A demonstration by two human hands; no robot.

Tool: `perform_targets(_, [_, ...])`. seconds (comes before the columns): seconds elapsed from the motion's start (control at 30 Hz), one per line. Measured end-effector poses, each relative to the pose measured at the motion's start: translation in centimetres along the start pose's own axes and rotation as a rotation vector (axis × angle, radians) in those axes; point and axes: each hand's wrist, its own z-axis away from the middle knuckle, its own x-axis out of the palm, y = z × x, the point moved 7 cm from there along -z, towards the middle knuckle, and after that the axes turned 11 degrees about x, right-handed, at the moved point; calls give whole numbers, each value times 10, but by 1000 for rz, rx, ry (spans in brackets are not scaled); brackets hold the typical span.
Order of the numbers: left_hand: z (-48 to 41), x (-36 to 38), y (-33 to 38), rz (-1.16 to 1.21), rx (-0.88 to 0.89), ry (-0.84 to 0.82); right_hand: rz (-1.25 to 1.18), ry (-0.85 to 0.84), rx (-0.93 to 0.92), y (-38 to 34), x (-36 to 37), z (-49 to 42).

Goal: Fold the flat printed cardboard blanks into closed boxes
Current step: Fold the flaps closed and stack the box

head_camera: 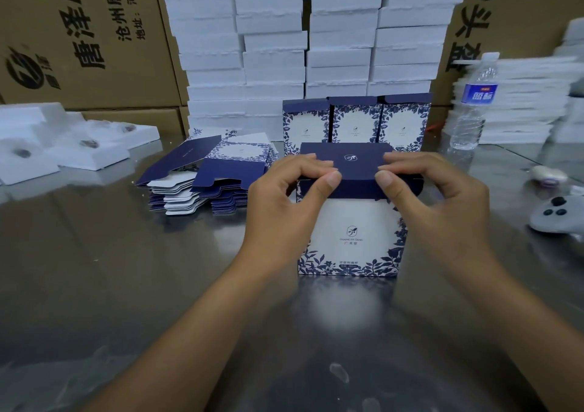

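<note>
In the middle of the shiny metal table (126, 269), close in front of the person: a blue and white box (347, 237), standing up. White front with blue leaves round the edge. Dark blue lid flap (347, 158) folded over the top, its front edge bent down.

Left hand (284, 203) on the left end of the lid flap. Fingers curled over the top, thumb pressed on the front edge. Pinching the flap tight. Right hand (433, 196) the same on the right end: fingers curled on top, thumb on the front edge, pinching too. Thumbs near each other, not touching.

Just behind the box: three more boxes (354, 120) of the same kind, side by side in a row, with dark blue flaps at the top.

To the left of the box, near the left hand: a pile of flat blanks (202, 184), a bit messy.

At the back: tall stacks of white foam blocks (284, 48), with big brown cartons (79, 32) beside them. Far left on the table: white foam trays (63, 143).

On the right: a water bottle (474, 101) with a blue label, standing up. Near the right edge: a grey controller (556, 215).
</note>
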Motion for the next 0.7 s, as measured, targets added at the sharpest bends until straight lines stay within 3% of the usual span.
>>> perform_targets(0.7, [-10, -10, -14, 61, 43, -59, 72, 41, -11, 11, -7, -7])
